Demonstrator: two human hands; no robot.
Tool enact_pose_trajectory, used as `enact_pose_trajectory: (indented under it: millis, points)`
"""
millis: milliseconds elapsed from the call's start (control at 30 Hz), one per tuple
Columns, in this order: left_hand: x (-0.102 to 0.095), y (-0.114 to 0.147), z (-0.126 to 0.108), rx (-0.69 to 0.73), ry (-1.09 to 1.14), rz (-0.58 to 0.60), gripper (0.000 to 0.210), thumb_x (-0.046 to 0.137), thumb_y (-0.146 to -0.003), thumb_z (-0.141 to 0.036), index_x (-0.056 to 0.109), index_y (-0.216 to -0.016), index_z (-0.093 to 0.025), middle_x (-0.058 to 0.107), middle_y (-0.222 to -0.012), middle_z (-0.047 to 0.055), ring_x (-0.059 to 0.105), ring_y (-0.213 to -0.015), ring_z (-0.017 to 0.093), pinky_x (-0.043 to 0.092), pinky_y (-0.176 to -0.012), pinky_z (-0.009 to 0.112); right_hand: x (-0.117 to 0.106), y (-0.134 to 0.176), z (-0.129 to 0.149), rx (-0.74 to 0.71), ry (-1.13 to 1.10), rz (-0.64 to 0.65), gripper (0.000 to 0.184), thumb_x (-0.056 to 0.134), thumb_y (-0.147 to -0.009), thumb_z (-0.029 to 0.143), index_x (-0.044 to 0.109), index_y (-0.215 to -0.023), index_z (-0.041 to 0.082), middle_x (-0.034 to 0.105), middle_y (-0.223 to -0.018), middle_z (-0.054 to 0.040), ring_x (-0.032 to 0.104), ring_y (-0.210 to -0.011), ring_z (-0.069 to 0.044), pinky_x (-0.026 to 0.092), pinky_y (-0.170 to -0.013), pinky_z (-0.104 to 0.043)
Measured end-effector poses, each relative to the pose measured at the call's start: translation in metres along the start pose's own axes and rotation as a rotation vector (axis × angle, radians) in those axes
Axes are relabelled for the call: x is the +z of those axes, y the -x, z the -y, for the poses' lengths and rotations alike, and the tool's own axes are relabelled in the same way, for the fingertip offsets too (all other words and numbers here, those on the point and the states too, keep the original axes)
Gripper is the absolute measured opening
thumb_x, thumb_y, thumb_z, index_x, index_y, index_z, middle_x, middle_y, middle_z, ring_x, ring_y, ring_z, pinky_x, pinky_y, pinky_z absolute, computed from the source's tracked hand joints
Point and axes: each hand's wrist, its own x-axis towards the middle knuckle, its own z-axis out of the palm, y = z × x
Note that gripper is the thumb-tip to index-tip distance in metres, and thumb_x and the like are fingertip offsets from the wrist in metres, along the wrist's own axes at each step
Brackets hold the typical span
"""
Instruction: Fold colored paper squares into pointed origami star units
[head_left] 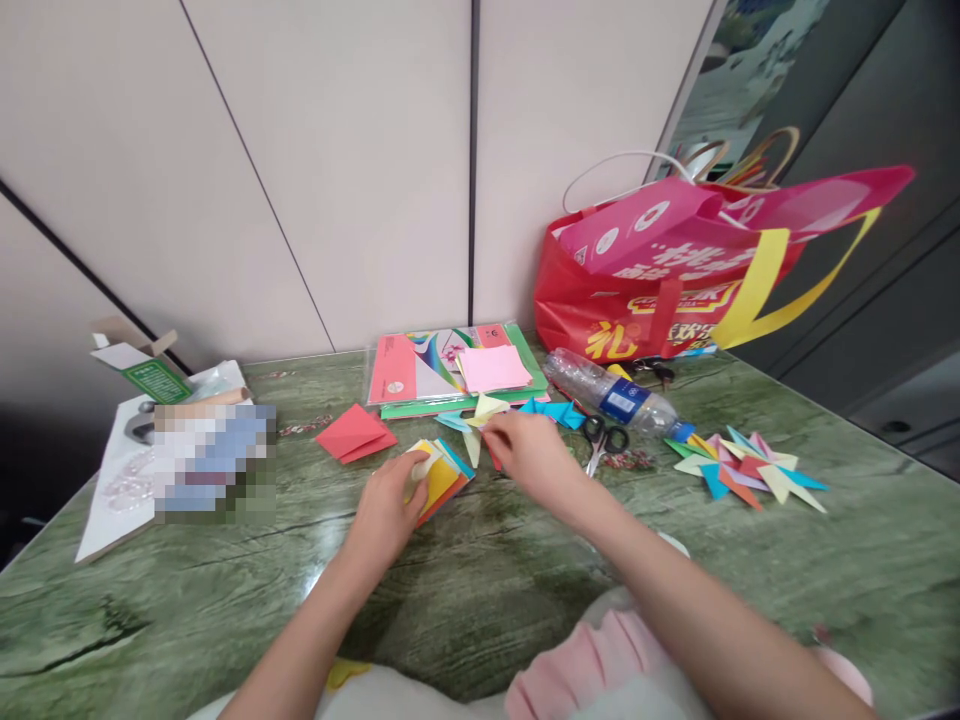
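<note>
My left hand (388,492) is closed around the edge of a small stack of coloured paper (439,478), with yellow, orange, white and blue layers fanned a little. Pinched fingers of my right hand (517,450) touch down among folded paper pieces; what they grip, if anything, is hidden. A pale yellow folded piece (487,406) and a light blue one lie right at those fingertips, and a bit of red shows under them. Just beyond is a bright blue folded piece (553,412). A red folded paper (356,434) rests on the table left of the stack.
Black-handled scissors (604,438) and a plastic bottle (611,392) lie right of my hands. Further right is a pile of folded paper pieces (750,468). Behind stand a red gift bag (660,290) and paper packs (394,370) topped with pink sheets (495,368). A small box (142,370) stands left.
</note>
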Motion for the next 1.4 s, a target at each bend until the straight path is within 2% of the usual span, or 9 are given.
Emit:
enact_pose_trajectory:
  millis: [133,233,367,567,767,967,1133,1267,1400]
  points:
    - [0.001,0.001,0.002,0.024,0.005,-0.033,0.029,0.049,-0.073,-0.018,0.058,-0.101,-0.018,0.066,-0.101,0.008,0.061,-0.092,0.022,0.047,-0.081,0.036,-0.028,0.001,-0.014,0.102,-0.067,-0.293,0.023,0.045,-0.083,0.024,0.065,-0.077,0.015,0.068,-0.074,-0.0063,0.060,-0.066,-0.016,0.038,-0.060,-0.023]
    - [0.002,0.001,0.002,0.023,0.006,-0.063,0.029,0.049,-0.074,-0.019,0.057,-0.101,-0.017,0.066,-0.101,0.008,0.061,-0.092,0.022,0.047,-0.081,0.035,-0.037,-0.001,-0.023,0.141,-0.074,-0.327,0.022,0.046,-0.081,0.025,0.065,-0.077,0.015,0.068,-0.070,-0.0063,0.060,-0.064,-0.016,0.038,-0.060,-0.023]
    - [0.000,0.001,-0.001,0.017,0.000,-0.133,0.026,0.049,-0.076,-0.020,0.057,-0.101,-0.017,0.066,-0.098,0.008,0.061,-0.090,0.021,0.047,-0.080,0.034,-0.033,-0.003,-0.028,0.127,-0.077,-0.203,0.020,0.048,-0.079,0.023,0.066,-0.077,0.017,0.068,-0.068,-0.0047,0.061,-0.062,-0.015,0.039,-0.059,-0.022]
    - [-0.007,-0.001,-0.001,0.073,-0.022,-0.251,0.024,0.048,-0.078,-0.019,0.057,-0.100,-0.017,0.064,-0.098,0.008,0.058,-0.094,0.022,0.045,-0.083,0.036,-0.021,-0.002,-0.021,0.200,0.088,0.146,0.021,0.049,-0.077,0.018,0.068,-0.068,0.015,0.066,-0.062,-0.0083,0.062,-0.061,-0.018,0.038,-0.056,-0.023]
    - [-0.003,-0.001,0.003,0.176,-0.020,-0.245,0.024,0.050,-0.077,-0.018,0.057,-0.100,-0.018,0.065,-0.099,0.009,0.056,-0.099,0.024,0.045,-0.084,0.040,-0.005,-0.003,-0.014,0.047,0.221,0.043,0.023,0.045,-0.083,0.026,0.065,-0.094,0.021,0.060,-0.109,-0.0077,0.061,-0.088,-0.020,0.042,-0.066,-0.025]
    - [0.000,-0.001,0.004,0.219,0.016,-0.215,0.028,0.051,-0.074,-0.013,0.058,-0.101,-0.020,0.065,-0.099,0.008,0.056,-0.098,0.025,0.044,-0.085,0.041,0.009,-0.002,-0.017,0.031,0.342,0.353,0.028,0.048,-0.081,0.025,0.060,-0.104,0.013,0.057,-0.114,-0.0148,0.060,-0.092,-0.027,0.046,-0.071,-0.033]
    - [0.000,-0.001,0.003,0.188,0.090,-0.177,0.029,0.053,-0.073,-0.013,0.060,-0.100,-0.021,0.065,-0.101,0.009,0.055,-0.101,0.026,0.042,-0.088,0.042,0.009,0.004,-0.012,0.013,0.324,0.426,0.036,0.057,-0.074,0.022,0.057,-0.109,0.013,0.051,-0.123,-0.0171,0.060,-0.092,-0.029,0.047,-0.072,-0.036]
    - [-0.003,-0.001,-0.003,0.097,0.233,-0.211,0.027,0.058,-0.069,-0.015,0.064,-0.094,-0.023,0.067,-0.098,0.008,0.056,-0.098,0.026,0.041,-0.088,0.040,-0.008,0.001,-0.014,0.083,0.196,0.274,0.029,0.048,-0.081,0.020,0.059,-0.106,0.013,0.062,-0.105,-0.0169,0.062,-0.087,-0.027,0.046,-0.071,-0.035]
    - [-0.006,-0.001,-0.011,-0.092,0.441,-0.284,0.024,0.065,-0.066,-0.019,0.068,-0.089,-0.024,0.068,-0.094,0.006,0.059,-0.090,0.025,0.041,-0.086,0.036,-0.035,-0.006,-0.035,0.150,-0.347,0.089,0.024,0.048,-0.081,0.025,0.066,-0.092,0.015,0.064,-0.057,-0.0039,0.059,-0.053,-0.014,0.044,-0.053,-0.024]
